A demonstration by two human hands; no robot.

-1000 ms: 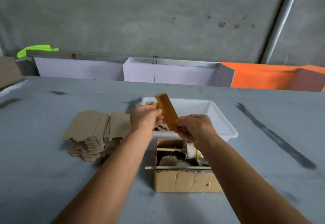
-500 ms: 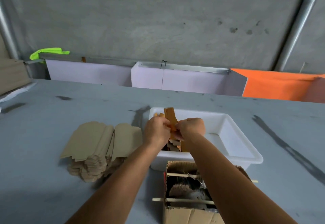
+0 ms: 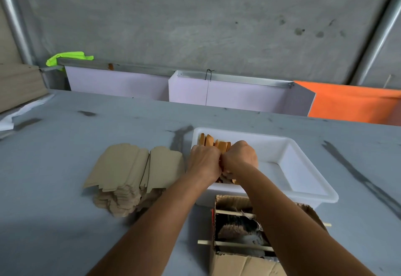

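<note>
The fingers of the left hand and the right hand are being curled tightly, knuckles touching, over the orange pieces at the left end of the white tray. A piece is apparently being pinched between them and pressed down into the row, though the grip itself is being hidden by the backs of the hands. The work is being judged as early. Only a short row of pieces is being stood on edge towards the tray's far left corner, and the rest of the tray floor is being left bare. A thick stack of flat brown blanks is being left untouched on the desk, just beside the tray's left wall. An open cardboard box is being crowded against the tray's near wall, directly under the right forearm. Thin sticks are being carried across its top and are poking out past its sides, so any drawing back of that arm is being hemmed in there. Along the desk's far edge, white panels, an orange panel and a green cloth are being left well apart from the work.
</note>
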